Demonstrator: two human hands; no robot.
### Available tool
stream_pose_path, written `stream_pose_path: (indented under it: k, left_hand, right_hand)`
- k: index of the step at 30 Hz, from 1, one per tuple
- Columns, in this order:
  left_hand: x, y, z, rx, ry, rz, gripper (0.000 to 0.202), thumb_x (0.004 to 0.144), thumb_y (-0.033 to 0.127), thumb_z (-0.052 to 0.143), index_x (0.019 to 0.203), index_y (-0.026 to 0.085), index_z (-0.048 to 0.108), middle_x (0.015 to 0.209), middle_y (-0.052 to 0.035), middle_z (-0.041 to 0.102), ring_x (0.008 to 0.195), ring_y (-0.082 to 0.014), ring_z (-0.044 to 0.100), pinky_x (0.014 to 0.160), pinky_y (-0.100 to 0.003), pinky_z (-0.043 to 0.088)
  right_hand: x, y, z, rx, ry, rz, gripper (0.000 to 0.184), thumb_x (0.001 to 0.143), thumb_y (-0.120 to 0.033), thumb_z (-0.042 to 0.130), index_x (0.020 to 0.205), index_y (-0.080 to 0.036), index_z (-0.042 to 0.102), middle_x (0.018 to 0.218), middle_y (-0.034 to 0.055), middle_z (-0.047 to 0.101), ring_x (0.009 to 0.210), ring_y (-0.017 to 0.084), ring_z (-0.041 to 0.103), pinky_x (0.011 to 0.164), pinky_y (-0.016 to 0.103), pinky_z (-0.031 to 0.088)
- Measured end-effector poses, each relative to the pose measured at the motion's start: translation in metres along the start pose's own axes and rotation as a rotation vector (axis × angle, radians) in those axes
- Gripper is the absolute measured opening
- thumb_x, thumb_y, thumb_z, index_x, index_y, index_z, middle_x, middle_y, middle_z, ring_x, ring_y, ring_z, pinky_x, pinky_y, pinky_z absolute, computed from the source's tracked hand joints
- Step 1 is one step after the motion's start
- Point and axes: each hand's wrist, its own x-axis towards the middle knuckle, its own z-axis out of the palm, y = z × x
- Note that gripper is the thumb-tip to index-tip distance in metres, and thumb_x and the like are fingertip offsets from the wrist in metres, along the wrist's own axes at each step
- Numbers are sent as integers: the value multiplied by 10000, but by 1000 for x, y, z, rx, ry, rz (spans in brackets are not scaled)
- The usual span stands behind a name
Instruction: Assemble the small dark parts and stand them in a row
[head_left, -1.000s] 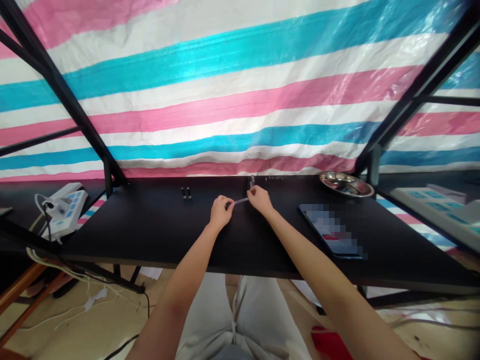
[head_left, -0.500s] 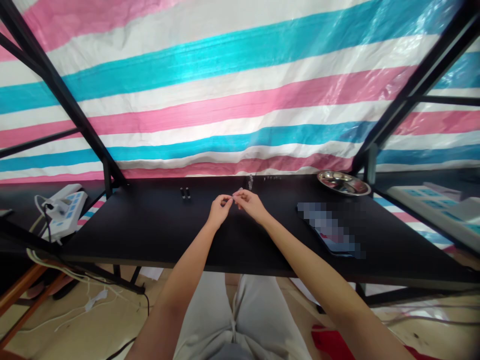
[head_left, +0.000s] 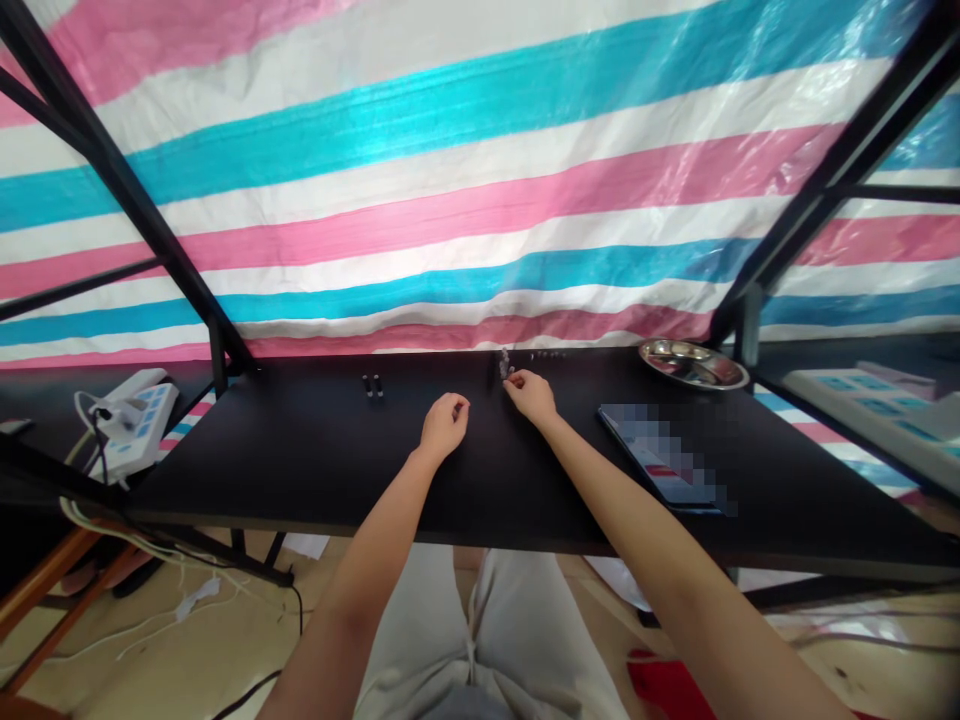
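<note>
My left hand (head_left: 444, 424) is above the middle of the black table (head_left: 300, 450), its fingers curled in a pinch. Whatever it may hold is too small or hidden to make out. Farther right, my right hand (head_left: 532, 396) has its fingertips closed at the near end of a small group of clear, shiny pieces (head_left: 505, 362). I cannot tell whether a piece is between those fingers. Two short black cylinders with pale ends (head_left: 373, 386) stand side by side to the left of my hands.
A row of tiny pieces (head_left: 549, 355) lies along the back edge. At the back right sits a round steel dish (head_left: 694, 365). A tablet or phone-like device (head_left: 660, 460), partly pixelated, lies to the right of my right arm. A power strip (head_left: 142, 430) is at the left.
My hands, fingertips together before, are now apart. The right hand has moved right and slightly away from me to the clear pieces; the left has stayed near the same place, turning slightly.
</note>
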Motion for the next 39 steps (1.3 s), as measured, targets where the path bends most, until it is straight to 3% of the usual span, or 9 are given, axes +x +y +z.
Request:
stream_pose_path:
  k: [9,22,26,30,34,39]
  left_hand:
    - [0,-1,1,4,-14,-4,135,793,177,438,773,185,571,753,-5,563,656,-110,502,688,-243,421]
    - [0,-2,2,15,-15,-16,131,791,177,448,770,184,578,744,-7,575,646,-111,498,677,-248,424]
    - [-1,-2,2,54,-7,-13,139,802,180,441,773,185,576,751,-13,579,688,-123,509,701,-257,423]
    - [-1,1,-2,185,29,33,180,835,204,408,785,184,579,781,-30,590,748,-146,509,729,-277,409]
    - [5,6,-26,371,86,84,203,855,231,388,834,183,584,878,-53,607,824,-176,507,754,-312,378]
    - [28,-2,-94,606,54,91,189,847,260,418,861,198,595,952,-70,594,942,-221,480,819,-375,322]
  right_hand:
    - [5,-7,7,-90,10,67,194,713,-312,528,834,-208,639,805,47,660,741,184,592,602,256,397]
    - [4,-3,4,-42,8,42,208,695,-322,556,845,-196,628,786,53,651,740,190,589,646,279,413]
    - [-1,-7,-1,82,92,65,223,685,-341,564,821,-174,619,743,58,638,718,192,580,670,295,421]
    - [-21,-19,-7,276,278,76,215,714,-339,511,800,-165,604,733,67,631,695,189,573,697,312,431]
    - [-44,-27,-10,407,324,-45,215,742,-317,462,817,-164,593,743,62,627,668,167,564,701,300,440]
    - [-54,-27,-7,405,252,-170,239,759,-335,446,834,-162,593,760,66,629,670,164,562,711,300,447]
